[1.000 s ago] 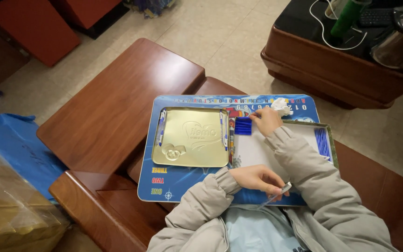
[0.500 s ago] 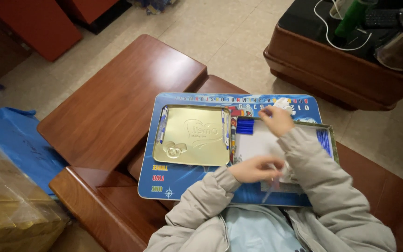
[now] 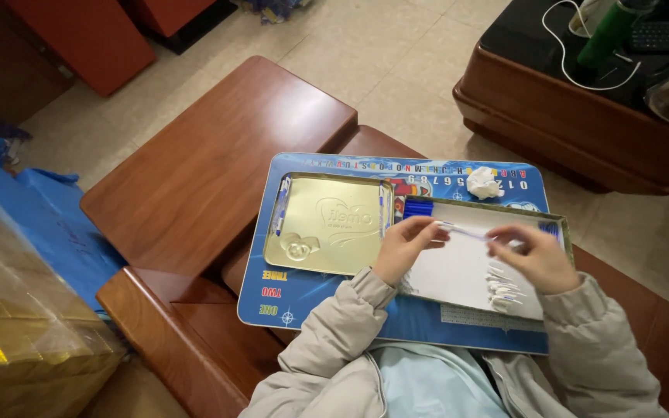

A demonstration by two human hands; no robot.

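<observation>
Thin pen lying crosswise between both grips, left hand and right hand each pinched shut on an end.

L hand + R hand pinch thin clear strip above tin tray.

lid gold | board blue, coloured lettering | tin white inside | wad white | sleeves beige
</observation>
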